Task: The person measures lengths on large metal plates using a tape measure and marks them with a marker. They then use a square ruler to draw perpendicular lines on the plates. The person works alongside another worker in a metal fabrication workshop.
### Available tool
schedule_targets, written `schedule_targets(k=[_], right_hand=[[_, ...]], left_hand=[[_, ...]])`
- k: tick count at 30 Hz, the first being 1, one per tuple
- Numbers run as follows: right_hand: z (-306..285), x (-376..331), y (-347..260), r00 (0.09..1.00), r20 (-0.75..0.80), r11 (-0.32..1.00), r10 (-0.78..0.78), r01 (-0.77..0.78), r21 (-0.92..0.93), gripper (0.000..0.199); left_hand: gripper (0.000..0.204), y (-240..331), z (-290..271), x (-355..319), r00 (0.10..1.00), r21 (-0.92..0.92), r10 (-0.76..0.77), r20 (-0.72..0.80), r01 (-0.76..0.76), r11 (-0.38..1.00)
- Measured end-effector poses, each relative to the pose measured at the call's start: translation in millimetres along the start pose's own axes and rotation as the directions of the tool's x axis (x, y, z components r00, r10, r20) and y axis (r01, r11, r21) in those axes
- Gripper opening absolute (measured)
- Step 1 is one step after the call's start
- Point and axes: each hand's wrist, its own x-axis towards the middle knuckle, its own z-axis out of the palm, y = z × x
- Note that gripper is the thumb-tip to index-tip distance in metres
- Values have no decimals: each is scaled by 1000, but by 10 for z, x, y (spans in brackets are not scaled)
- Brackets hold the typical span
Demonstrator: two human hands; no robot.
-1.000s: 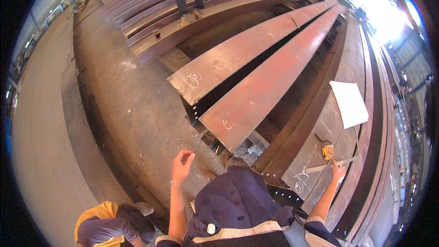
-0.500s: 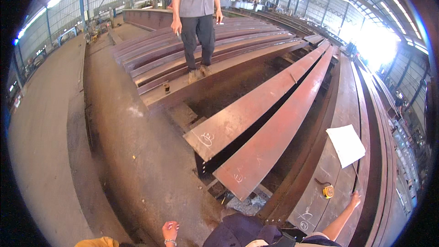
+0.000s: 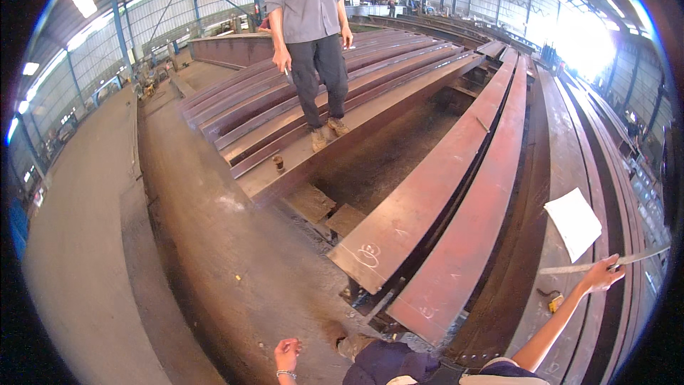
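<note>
At the right, my right hand [image 3: 604, 274] is closed round a long, thin, flat metal bar [image 3: 566, 269]. The bar is raised crosswise above the steel beams, its ends sticking out on both sides of my fist. Below it, a yellow tape measure [image 3: 555, 304] lies on a beam, partly hidden by my forearm. White paper sheets [image 3: 573, 222] rest on the same beam, just beyond the bar. My left hand [image 3: 287, 348], with a bracelet at its wrist, hangs low near the middle, fingers loosely bent and nothing visible in them.
Two reddish steel plates [image 3: 434, 199] with chalk marks run away from me, dark gaps beside them. Another person [image 3: 306, 43] in grey stands on a beam ahead, near a small rusty cylinder [image 3: 278, 162]. A wide brown beam surface [image 3: 214, 242] stretches along the left.
My right hand has lifted the bar off the beam and swung it crosswise, moving up and right. The view has shifted left. The other person stays standing on the beam.
</note>
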Motion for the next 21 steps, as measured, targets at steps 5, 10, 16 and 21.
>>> schedule_targets(k=[5, 10, 16, 21], right_hand=[[-334, -854, -1253, 986, 150, 807, 72, -146, 572, 35], [-435, -2019, -2282, 876, 470, 533, 110, -451, 716, 24], [-907, -3013, -2462, 694, 689, 524, 210, -675, 520, 23], [-1232, -3993, -2516, 492, 729, 292, 476, -870, 397, 13]], left_hand=[[15, 375, -261, 620, 998, -7, -38, 49, 38, 999], [16, 919, -538, 1176, 999, 14, -26, 20, 26, 1000], [16, 1072, -853, 2007, 979, 13, -185, 81, 184, 983], [24, 1380, -774, 2834, 928, 249, -333, 166, 287, 925]])
